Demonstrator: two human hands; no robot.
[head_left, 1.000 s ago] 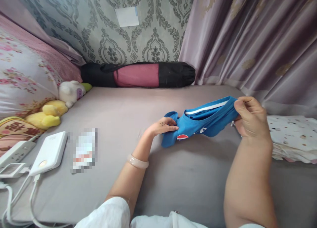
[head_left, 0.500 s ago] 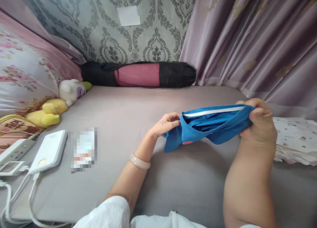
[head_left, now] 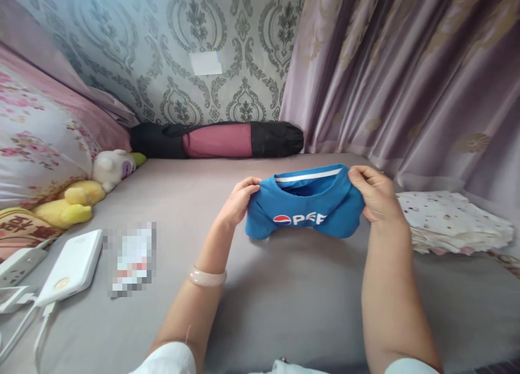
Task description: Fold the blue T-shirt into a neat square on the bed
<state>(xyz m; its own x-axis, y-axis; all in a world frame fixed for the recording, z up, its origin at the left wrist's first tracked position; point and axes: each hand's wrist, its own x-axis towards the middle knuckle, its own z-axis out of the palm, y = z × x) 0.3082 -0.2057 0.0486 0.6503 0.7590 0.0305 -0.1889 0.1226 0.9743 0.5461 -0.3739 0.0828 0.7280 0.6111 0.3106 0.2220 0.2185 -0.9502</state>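
Observation:
A blue T-shirt (head_left: 304, 201) hangs above the grey bed sheet, its neckline facing up and a white tape running inside the back of the collar. Red, white and blue print with white letters shows on its front, the lower part folded out of sight. My left hand (head_left: 240, 199) pinches the shirt at its left shoulder, with a pale bangle on that wrist. At the opposite shoulder, my right hand (head_left: 376, 192) is closed on the cloth between thumb and fingers.
Folded spotted white cloth (head_left: 455, 222) lies at the right. A white power bank (head_left: 73, 266) with cables, a power strip (head_left: 20, 263) and a blurred packet (head_left: 134, 260) are at the left. Plush toys (head_left: 111, 168) line the pillow; a black and pink rolled bag (head_left: 217, 140) lies against the wall.
Both hands have shifted left in view, and the shirt has been spread and turned so its printed front shows. My left hand now grips the shoulder. The camera view has tilted up slightly.

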